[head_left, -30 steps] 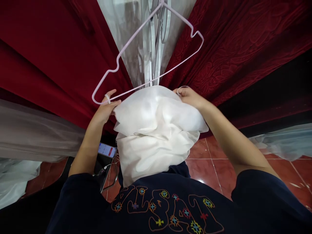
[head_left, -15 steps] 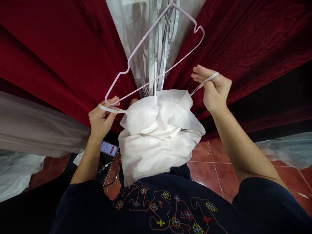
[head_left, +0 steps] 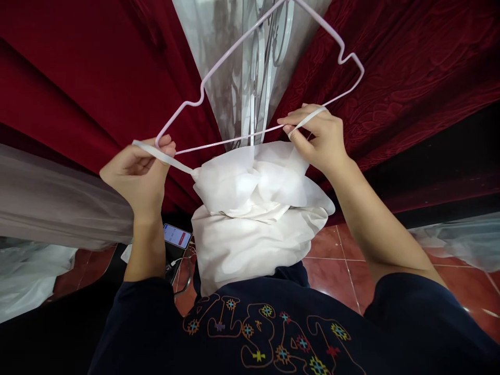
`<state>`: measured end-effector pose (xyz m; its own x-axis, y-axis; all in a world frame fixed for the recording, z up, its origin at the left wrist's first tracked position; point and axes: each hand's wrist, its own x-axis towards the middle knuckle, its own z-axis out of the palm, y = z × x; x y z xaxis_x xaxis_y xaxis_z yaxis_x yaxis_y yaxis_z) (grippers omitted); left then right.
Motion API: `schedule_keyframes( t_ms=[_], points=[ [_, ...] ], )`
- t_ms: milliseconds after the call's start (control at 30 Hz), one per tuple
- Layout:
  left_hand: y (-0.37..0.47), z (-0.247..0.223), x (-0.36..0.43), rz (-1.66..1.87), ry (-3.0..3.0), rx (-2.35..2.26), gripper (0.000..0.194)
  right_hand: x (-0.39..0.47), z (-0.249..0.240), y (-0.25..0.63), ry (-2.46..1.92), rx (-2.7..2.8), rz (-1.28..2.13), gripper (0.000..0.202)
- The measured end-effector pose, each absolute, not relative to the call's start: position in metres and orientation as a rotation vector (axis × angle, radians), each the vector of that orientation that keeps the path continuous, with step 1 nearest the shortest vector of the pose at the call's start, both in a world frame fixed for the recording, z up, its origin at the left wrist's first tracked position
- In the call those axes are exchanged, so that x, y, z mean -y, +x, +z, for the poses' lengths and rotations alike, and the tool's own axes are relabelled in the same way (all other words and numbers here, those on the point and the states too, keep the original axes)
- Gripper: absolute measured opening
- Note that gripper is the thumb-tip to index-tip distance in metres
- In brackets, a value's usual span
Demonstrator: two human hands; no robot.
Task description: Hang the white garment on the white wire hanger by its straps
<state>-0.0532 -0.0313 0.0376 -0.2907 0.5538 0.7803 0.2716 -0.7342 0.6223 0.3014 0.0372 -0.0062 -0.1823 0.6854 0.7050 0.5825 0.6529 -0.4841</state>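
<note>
A pale pink wire clothes hanger (head_left: 230, 55) is held up in front of me, its top cut off by the view. My left hand (head_left: 140, 164) is closed around its left corner, and a white strap (head_left: 177, 164) loops over that hand. With fingers and thumb, my right hand (head_left: 318, 133) pinches the hanger's lower bar. Another white strap (head_left: 310, 119) runs across its fingers. Both straps go toward a bunched white garment (head_left: 253, 239) at my lap, though the right one's lower end is partly hidden.
Dark red drapes (head_left: 97, 67) hang on both sides, with white metalwork (head_left: 261, 67) and grey cloth between them. A lit phone (head_left: 177, 236) lies on a black surface at left beside a cable. Sheer pale fabric (head_left: 461, 239) hangs at right above red floor tiles (head_left: 332, 276).
My right hand has moved left onto the hanger's lower bar. My left hand has shifted left and up with the hanger's corner; the hanger's right end has swung right.
</note>
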Motion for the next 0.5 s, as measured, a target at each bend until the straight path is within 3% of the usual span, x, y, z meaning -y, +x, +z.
schedule_keyframes(
  t_ms=[233,400,500],
  points=[
    [-0.057,0.074,-0.014,1.938,1.864,-0.733,0.02,-0.007,0.0,0.299,-1.009,1.863,0.151,0.028],
    [-0.058,0.106,-0.029,1.435,2.091,-0.96,0.01,0.0,0.002,0.295,-0.938,1.875,0.099,0.029],
    [-0.058,0.115,-0.031,1.442,2.108,-0.856,0.022,0.004,0.002,0.293,-0.94,1.886,0.083,0.031]
  ],
)
